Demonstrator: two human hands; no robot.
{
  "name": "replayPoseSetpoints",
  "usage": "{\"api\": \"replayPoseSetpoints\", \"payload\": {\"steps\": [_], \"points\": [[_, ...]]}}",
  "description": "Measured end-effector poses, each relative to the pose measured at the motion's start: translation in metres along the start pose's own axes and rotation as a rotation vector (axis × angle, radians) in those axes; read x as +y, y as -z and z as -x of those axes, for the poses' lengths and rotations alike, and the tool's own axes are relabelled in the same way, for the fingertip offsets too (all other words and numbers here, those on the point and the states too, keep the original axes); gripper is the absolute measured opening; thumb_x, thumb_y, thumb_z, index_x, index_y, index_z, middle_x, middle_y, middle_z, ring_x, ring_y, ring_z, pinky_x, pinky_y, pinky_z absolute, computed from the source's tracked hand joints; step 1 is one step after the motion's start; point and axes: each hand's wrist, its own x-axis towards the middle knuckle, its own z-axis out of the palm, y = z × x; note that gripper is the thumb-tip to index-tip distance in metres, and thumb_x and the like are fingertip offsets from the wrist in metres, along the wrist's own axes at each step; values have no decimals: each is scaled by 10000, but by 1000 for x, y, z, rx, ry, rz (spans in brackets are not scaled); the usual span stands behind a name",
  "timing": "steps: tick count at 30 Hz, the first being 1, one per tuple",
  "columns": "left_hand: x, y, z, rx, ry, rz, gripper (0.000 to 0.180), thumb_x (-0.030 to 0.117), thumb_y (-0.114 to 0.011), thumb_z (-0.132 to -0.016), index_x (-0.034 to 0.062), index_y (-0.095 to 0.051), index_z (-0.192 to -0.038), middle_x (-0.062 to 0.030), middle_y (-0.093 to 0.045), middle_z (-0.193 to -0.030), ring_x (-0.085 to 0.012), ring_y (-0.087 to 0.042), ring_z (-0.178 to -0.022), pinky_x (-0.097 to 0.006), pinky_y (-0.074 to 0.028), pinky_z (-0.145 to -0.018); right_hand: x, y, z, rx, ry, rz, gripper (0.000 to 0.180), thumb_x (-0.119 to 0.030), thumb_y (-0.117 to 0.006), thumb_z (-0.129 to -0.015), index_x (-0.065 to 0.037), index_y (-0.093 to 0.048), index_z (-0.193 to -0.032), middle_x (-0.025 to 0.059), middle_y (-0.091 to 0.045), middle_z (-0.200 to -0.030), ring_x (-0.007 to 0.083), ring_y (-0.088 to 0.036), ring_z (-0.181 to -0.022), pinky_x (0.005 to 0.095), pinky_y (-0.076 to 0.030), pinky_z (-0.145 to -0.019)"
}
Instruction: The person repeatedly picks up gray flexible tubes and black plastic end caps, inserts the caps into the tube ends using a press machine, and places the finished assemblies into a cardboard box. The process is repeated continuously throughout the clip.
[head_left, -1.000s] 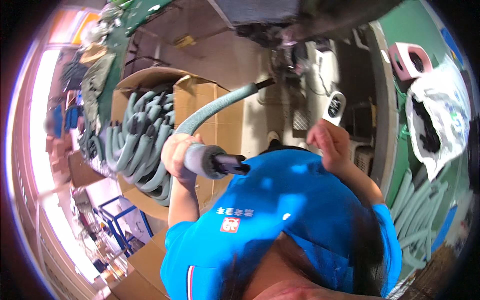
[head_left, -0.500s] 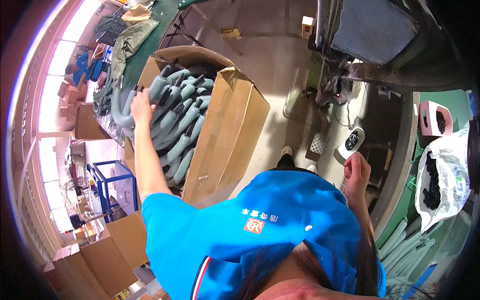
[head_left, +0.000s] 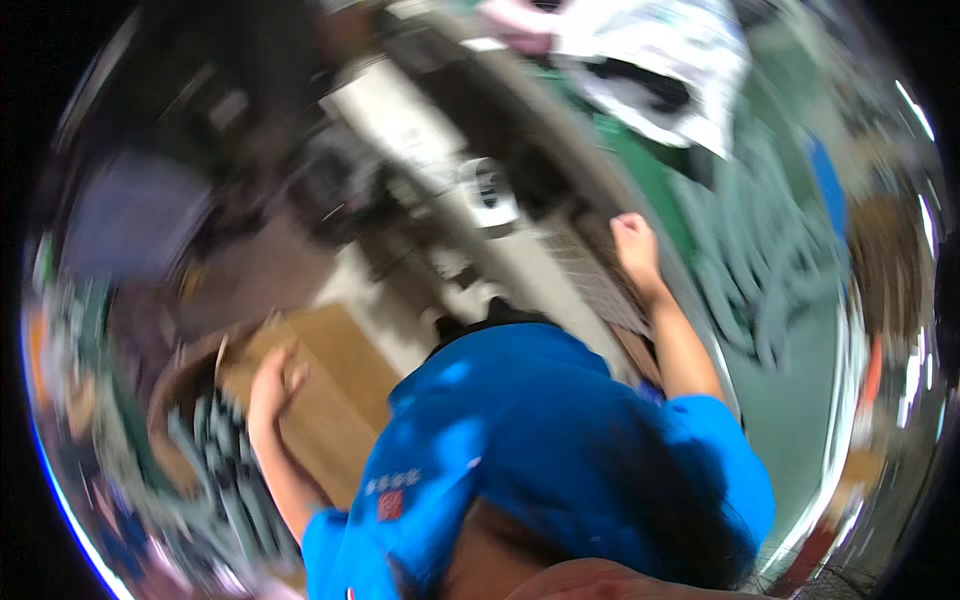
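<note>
My left hand (head_left: 276, 382) hovers beside the cardboard box (head_left: 335, 365), thumb apart from the fingers, with nothing seen in it. Packed inside that box are grey-green tubes (head_left: 235, 490), some with dark ends. On the other side, my right hand (head_left: 634, 242) is closed in a fist near the edge of the green bench (head_left: 790, 430). Whether the fist holds anything is hidden. More long grey-green tubes (head_left: 765, 260) lie in a loose pile on the bench, right of my right hand. The whole view is smeared by motion.
A white plastic bag (head_left: 715, 50) with dark contents sits at the bench's far end, near a pinkish container (head_left: 520, 28). Ahead of me stands a small white open container (head_left: 503, 212) holding black pieces. Dark machinery (head_left: 340, 170) rises at the far left.
My view has swung right, toward the bench. My left hand has come away from the tubes in the box; the box now appears lower left. My right arm reaches farther out, fist still closed.
</note>
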Motion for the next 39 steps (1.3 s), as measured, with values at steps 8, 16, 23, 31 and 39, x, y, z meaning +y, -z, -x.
{"api": "replayPoseSetpoints", "payload": {"steps": [8,16,23,31,39], "points": [[82,-27,-78,-177,-158,-406,440,229,-678,-780,50,-537,-1156,-164,-606,-1062,-340,-573,-992,-415,-461,-838,135,211,21,171,-492,812,483,-238,-617,-777,-29,-439,-1175,239,-588,-1049,381,-597,-962,471,-484,-819],[180,-46,-107,-262,-380,-452,416,231,-671,-787,58,-552,-1146,-161,-608,-1037,-329,-573,-981,-416,-457,-836,170,219,56,-157,-590,1024,319,-130,-618,-721,-21,-599,-1020,203,-639,-999,323,-621,-986,405,-515,-822],[254,-88,-123,-530,-502,-32,435,252,-693,-790,29,-556,-1137,-150,-629,-1039,-281,-610,-963,-369,-481,-817,7,211,22,175,-274,516,491,-434,-665,-687,6,-615,-900,234,-651,-837,381,-638,-853,467,-503,-748],[378,-122,-123,-1236,174,1419,787,666,-273,-888,11,-457,-1283,-178,-445,-1352,-297,-452,-1219,-451,-337,-1026,-161,211,51,267,414,-1413,450,-209,-749,-682,-51,-458,-987,102,-578,-917,146,-530,-714,300,-433,-735],[336,-34,-171,-398,33,2064,245,113,-599,-829,45,-493,-1039,-37,-505,-781,-137,-520,-687,-304,-482,-707,-138,121,32,-619,669,-1205,478,-384,-774,-706,-59,-490,-913,93,-600,-819,189,-593,-732,311,-486,-703]]}}
